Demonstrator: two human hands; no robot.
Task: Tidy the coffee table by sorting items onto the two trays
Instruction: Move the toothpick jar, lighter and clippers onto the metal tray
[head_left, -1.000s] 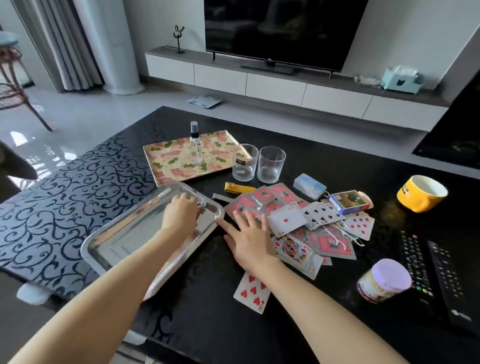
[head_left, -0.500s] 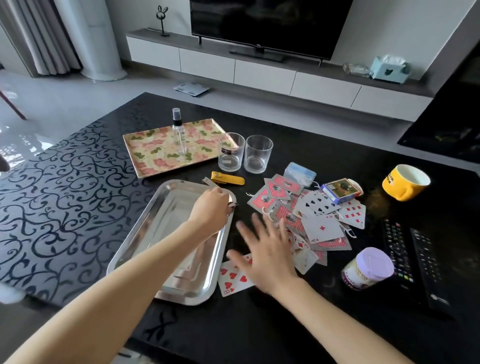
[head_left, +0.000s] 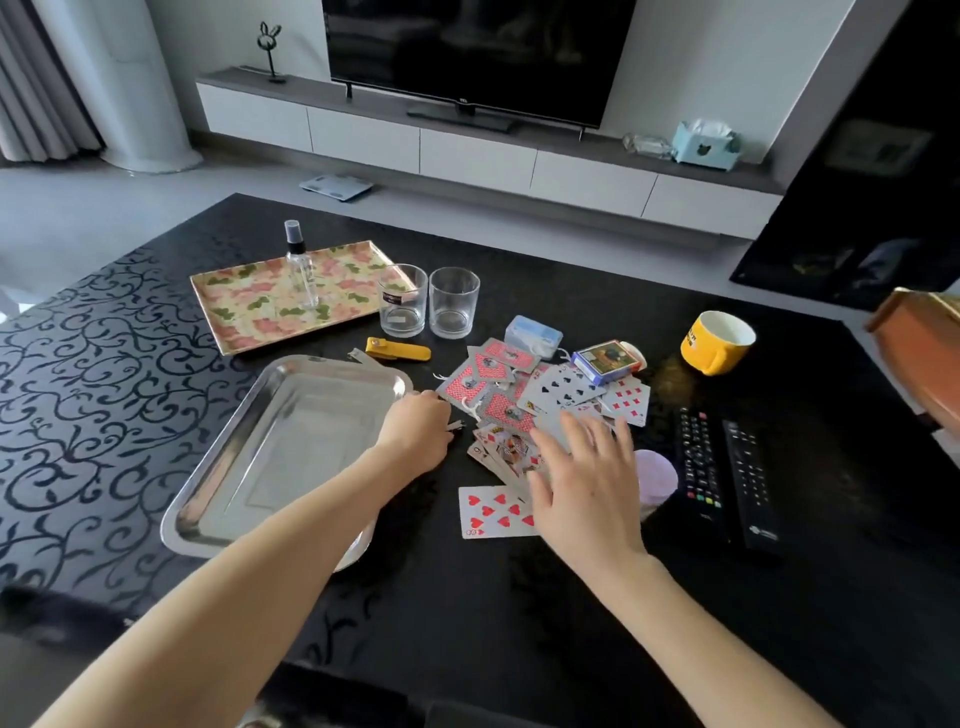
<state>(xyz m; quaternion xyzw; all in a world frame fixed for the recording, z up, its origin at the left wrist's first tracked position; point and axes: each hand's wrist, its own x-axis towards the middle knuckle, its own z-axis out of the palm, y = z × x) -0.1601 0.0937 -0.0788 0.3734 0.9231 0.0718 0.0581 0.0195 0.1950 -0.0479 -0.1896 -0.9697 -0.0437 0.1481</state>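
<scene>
An empty steel tray (head_left: 291, 441) lies on the black table, near left. Behind it a floral tray (head_left: 249, 312) carries a clear spray bottle (head_left: 301, 270). My left hand (head_left: 415, 431) is curled at the steel tray's right rim, and a small metal item (head_left: 456, 425) pokes out of its fingers. My right hand (head_left: 582, 483) is spread flat, fingers straight, over a loose heap of playing cards (head_left: 498, 395). A nine of hearts (head_left: 491, 512) lies face up by its thumb.
Two empty glasses (head_left: 402, 301) (head_left: 453, 303) and a yellow tool (head_left: 397, 349) sit beside the floral tray. A card box (head_left: 605, 359), a blue-white pack (head_left: 533, 335), a yellow mug (head_left: 717, 343), a purple-lidded jar (head_left: 657, 475) and two remotes (head_left: 698, 462) (head_left: 748, 478) lie to the right.
My left hand has moved from inside the steel tray to its right rim, toward the cards. My right hand has slid right and further over the card heap.
</scene>
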